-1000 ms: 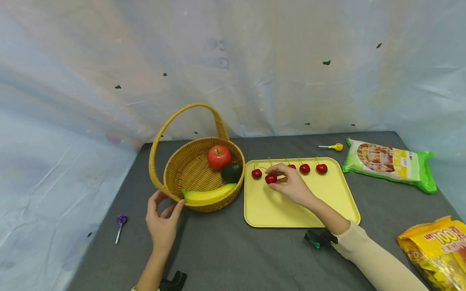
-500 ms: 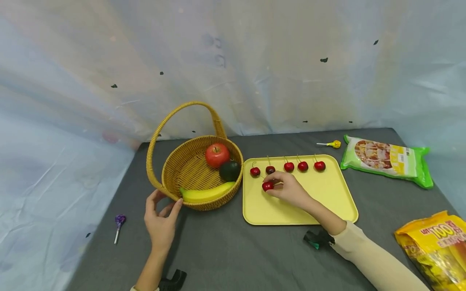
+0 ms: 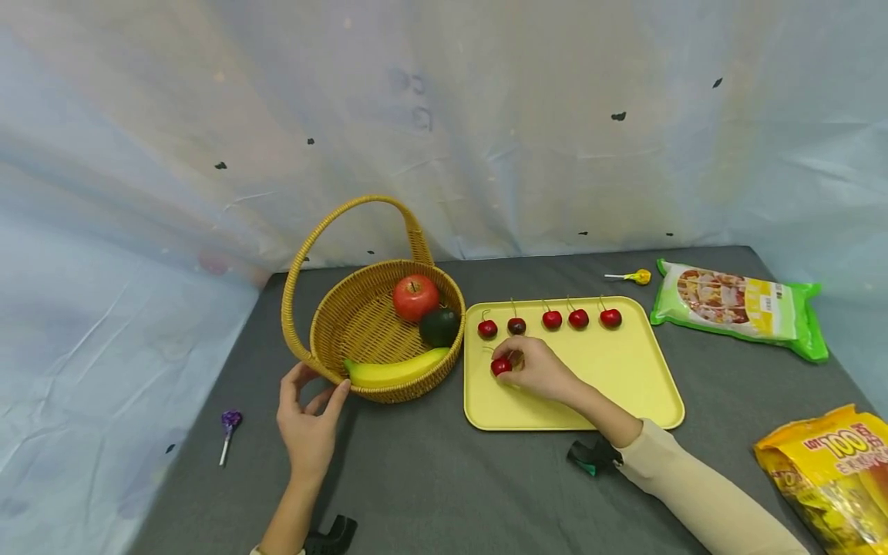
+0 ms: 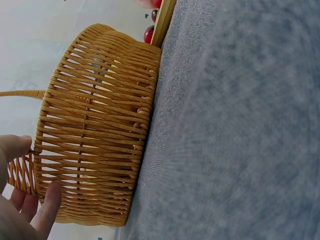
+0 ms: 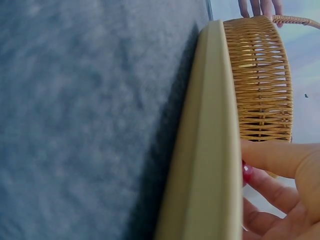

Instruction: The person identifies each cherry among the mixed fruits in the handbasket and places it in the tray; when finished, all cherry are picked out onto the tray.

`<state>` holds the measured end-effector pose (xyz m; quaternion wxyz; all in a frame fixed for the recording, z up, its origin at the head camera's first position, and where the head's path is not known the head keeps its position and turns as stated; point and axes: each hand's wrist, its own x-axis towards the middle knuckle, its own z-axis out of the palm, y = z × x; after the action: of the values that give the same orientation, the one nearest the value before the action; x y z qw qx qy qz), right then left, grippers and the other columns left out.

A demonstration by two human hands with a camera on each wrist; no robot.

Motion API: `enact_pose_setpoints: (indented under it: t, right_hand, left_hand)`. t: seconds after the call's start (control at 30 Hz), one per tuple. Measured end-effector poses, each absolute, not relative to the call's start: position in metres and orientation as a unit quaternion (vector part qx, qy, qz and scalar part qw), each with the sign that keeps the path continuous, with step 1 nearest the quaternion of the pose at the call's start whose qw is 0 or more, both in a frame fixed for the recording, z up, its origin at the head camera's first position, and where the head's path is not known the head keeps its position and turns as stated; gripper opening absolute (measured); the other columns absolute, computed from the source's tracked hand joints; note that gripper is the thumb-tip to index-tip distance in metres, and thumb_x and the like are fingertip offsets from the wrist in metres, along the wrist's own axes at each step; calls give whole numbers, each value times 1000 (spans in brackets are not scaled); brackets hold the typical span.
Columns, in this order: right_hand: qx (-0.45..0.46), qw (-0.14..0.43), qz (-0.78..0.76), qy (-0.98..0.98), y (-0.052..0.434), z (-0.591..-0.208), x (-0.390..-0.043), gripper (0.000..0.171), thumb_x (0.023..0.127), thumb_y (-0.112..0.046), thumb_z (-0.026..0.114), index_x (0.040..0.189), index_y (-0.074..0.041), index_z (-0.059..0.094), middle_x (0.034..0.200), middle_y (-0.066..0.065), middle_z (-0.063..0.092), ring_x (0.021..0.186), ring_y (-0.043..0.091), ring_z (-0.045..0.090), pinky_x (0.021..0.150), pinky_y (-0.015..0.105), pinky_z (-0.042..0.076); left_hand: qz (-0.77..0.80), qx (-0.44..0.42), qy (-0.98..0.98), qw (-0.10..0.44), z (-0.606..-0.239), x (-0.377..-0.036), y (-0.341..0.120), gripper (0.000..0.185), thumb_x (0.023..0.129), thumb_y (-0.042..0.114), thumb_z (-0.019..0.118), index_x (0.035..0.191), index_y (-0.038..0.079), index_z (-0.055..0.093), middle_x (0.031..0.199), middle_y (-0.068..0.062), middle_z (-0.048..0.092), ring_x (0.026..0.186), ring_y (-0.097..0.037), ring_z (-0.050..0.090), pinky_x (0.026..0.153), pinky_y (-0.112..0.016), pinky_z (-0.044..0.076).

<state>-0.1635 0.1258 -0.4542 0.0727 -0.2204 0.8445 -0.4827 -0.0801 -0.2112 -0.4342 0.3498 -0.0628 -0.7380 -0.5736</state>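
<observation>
I have my right hand [image 3: 537,368] over the left part of the yellow tray [image 3: 624,385], fingers curled round a cherry [image 3: 501,366] that sits low on the tray surface, nearer than the row. In the right wrist view the same cherry [image 5: 247,172] shows as a red sliver between my fingertips [image 5: 280,157], just past the tray's rim [image 5: 210,150]. Five more cherries [image 3: 552,319] stand in a line along the tray's far edge, well apart from the one I hold.

My left hand [image 3: 308,420] rests at the near left side of the basket [image 3: 361,324], fingers spread and relaxed, thumb and fingertip touching the wicker wall; the left wrist view shows the fingers [image 4: 47,205] against the weave [image 4: 95,125], gripping nothing. Inside the basket lie an apple [image 3: 415,297], a dark round fruit [image 3: 439,327] and a banana [image 3: 395,372].

The basket stands just left of the tray, nearly touching it. On the grey table [image 3: 430,478] a purple lollipop [image 3: 229,428] lies to the near left, a yellow lollipop [image 3: 633,276] to the far right, a green bag [image 3: 738,308] beside it and a yellow bag [image 3: 829,474] at the near right.
</observation>
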Motion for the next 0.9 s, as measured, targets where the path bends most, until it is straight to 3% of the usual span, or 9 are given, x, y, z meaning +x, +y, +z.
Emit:
enact_pose_setpoints:
  t: [0.13,0.4,0.7,0.9]
  right_hand:
    - [-214,72,-481,847,125,-455,-164,24,79,3,79,101,0,70,96,7,69,83,19,61,68,27,53]
    - [-212,73,-473,852,128,-451,-163,30,80,2,80,107,3,68,101,10,67,86,21,63,71,29,54]
    - [-215,58,-466,857,134,-450,-163,33,80,2,79,111,4,67,106,15,65,91,27,63,73,34,56]
    - [-213,30,-459,862,142,-439,-163,32,83,-1,79,113,2,67,108,15,64,93,30,59,77,40,54]
  left_hand:
    - [-577,-56,-739,343,-433,-80,-211,55,78,-23,70,129,-19,49,119,-14,55,110,-20,57,80,-24,60]
    - [-582,-48,-739,335,-433,-80,-210,55,79,-21,71,129,-18,49,119,-22,54,111,-19,56,81,-26,60]
    - [-579,-44,-740,339,-432,-80,-209,54,79,-21,71,128,-17,50,118,-8,56,110,-21,56,80,-22,59]
    - [-585,-38,-738,332,-433,-81,-209,54,79,-20,71,129,-16,51,119,-12,56,111,-22,56,81,-24,60]
